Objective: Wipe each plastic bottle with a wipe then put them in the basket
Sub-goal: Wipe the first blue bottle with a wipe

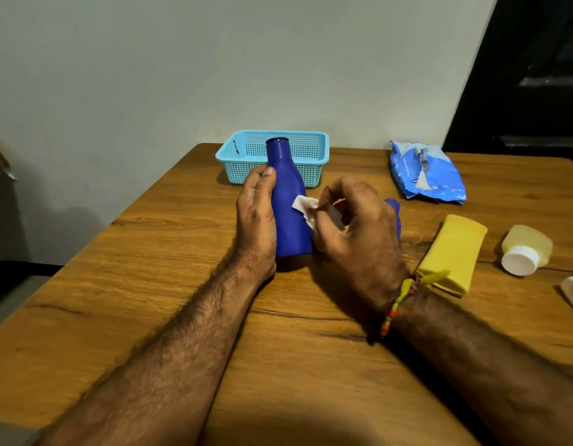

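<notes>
Pale wall behind, dark doorway to the right, and under everything the wooden desk point(182, 317) that carries my work. At its far edge sits the light blue perforated basket point(314, 149), which looks empty as far as I can see past the bottle neck. To its right lies the blue wipes pack point(430, 175), torn open. Nearer me, on the right, a yellow bottle point(452, 249) lies on its side, and beside it a pale yellow bottle with a white cap point(523, 249), also lying down. A second dark blue bottle point(395, 214) is mostly hidden behind my right hand.

Standing upright just in front of the basket is the dark blue bottle point(290, 201), uncapped. My left hand point(256, 220) is wrapped around its left side, grip closed on it, thumb near the shoulder. My right hand point(356, 230) pinches the white wipe point(306, 207) between fingertips and presses it against the bottle's right flank.

The risk I see: the wipe is bunched small, so a stroke may cover little surface and leave patches. Pushing sideways on a tall, open bottle could also tip it if my left grip slackens, and my right wrist is close to the yellow bottle, which a wide stroke could knock.
</notes>
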